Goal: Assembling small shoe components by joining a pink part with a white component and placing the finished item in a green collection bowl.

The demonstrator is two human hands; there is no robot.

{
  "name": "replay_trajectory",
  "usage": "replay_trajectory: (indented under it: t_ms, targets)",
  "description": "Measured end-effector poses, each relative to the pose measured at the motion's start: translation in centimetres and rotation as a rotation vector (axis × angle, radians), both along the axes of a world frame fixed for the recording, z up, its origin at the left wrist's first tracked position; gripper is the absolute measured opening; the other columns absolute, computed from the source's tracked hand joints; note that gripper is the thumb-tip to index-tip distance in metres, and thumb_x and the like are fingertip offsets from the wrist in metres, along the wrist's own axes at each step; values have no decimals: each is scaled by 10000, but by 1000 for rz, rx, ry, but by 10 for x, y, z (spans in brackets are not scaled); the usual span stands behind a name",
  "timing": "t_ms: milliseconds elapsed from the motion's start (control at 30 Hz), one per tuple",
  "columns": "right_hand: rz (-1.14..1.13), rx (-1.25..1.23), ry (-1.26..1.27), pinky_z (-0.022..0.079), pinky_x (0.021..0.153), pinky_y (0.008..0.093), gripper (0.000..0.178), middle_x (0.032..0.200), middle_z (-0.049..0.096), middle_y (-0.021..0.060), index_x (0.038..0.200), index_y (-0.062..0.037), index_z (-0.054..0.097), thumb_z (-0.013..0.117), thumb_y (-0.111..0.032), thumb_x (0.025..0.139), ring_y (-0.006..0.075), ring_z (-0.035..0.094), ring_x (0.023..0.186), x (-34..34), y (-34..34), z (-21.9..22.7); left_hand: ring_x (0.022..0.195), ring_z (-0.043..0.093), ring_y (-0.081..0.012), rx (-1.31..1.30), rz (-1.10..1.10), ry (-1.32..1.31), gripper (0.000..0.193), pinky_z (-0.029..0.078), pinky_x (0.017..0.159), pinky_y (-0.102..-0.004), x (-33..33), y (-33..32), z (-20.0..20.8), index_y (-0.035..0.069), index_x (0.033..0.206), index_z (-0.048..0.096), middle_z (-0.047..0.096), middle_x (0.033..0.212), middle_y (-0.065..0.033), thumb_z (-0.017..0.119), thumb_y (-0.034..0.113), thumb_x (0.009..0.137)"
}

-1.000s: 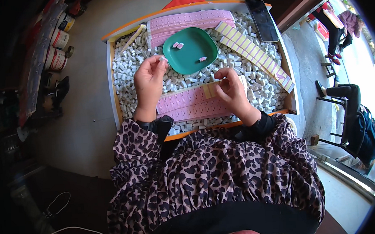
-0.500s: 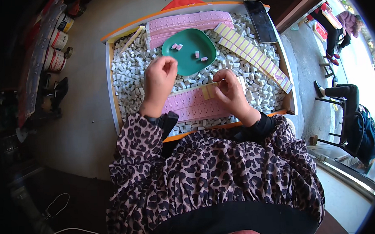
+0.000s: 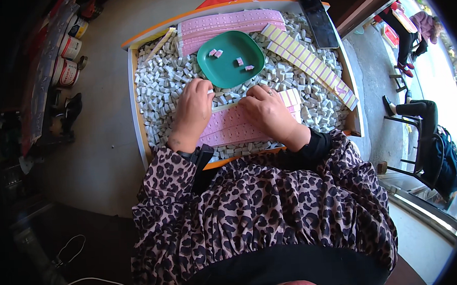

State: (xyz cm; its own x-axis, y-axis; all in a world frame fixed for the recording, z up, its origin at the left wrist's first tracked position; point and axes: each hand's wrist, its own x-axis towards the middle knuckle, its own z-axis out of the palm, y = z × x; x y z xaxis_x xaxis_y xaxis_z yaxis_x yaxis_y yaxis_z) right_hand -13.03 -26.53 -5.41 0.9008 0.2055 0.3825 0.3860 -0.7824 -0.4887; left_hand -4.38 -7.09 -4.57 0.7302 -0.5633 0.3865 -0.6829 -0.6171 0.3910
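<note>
"What is hidden?"
"Below the plate (image 3: 224,74), the left hand (image 3: 192,111) is curled over chunky white blocks (image 3: 159,82); whether one is gripped cannot be told."
"And the right hand (image 3: 269,112)?"
"It is bent over a pink sheet (image 3: 230,126), below the plate; its fingertips are concealed, its hold unclear."
"Shapes?"
"Four pink pieces (image 3: 240,61) are held in the plate's smooth, rounded-square hollow."

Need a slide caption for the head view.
Left hand over small white blocks, right hand at pink printed sheets, green tray beyond with four pink-and-white pieces.
</note>
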Motion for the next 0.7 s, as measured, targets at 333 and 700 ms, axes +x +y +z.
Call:
replay_trajectory:
  t_ms: [333,700]
  targets:
    - [116,-144,-11,469,776,360,189,905,522,87,952,-54,585,562,-116,774,270,549,864,3,-5,-4,666,545,-46,-800,-22,1057,123,453,629,-175,-46,-8,-15,7,995,630,630,805,10,611,82,900]
    - [226,-82,-26,505,758,338,261,949,537,107,969,-14,548,626,-17,719,265,571,907,-15,-14,4,876,631,-134,-862,66,1029,216,503,808,-235,-47,-14,-26,-18,1122,609,648,935,-56,557,41,921]
